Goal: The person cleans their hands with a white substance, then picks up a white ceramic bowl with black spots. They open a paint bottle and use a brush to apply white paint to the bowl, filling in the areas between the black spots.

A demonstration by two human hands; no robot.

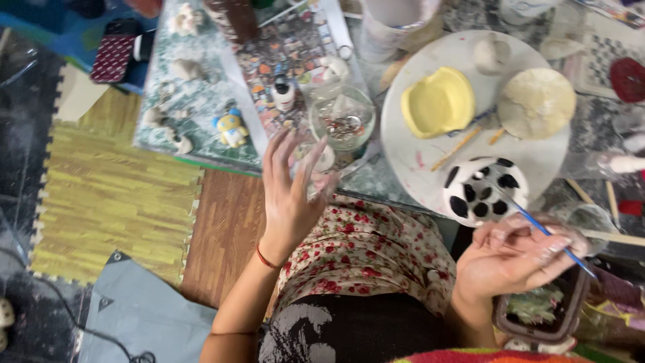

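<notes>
Table [376,185] fills the top of the head view, cluttered, near edge running just above the person's lap. Round white board [416,151] sits at the table's near edge, right of centre. On it: yellow dish [438,102] toward the left, cream disc [536,102] at the right rim, black-and-white spotted piece [485,190] at the near rim, grey lump [492,52] at the far rim, two wooden sticks [457,148] lying in the middle. Green mat [195,101] covers the table's left end, small figures on it, a yellow-and-blue one [232,129] near its near edge. Glass bowl [342,117] stands between mat and board, just left of the board. White cup [393,23] at the far edge.

Left hand [290,191] is raised over the table's near edge, fingers spread wide, palm empty, gripping nothing; it hovers just beside the glass bowl, red cord at the wrist. Right hand [514,255] is curled closed around a thin blue brush [545,232], pinched between fingers and thumb, off the table's near right corner. Brush tip points up-left to the spotted piece and appears to touch its near side. Dark tray [541,309] lies under the right hand, paint smears inside.
</notes>
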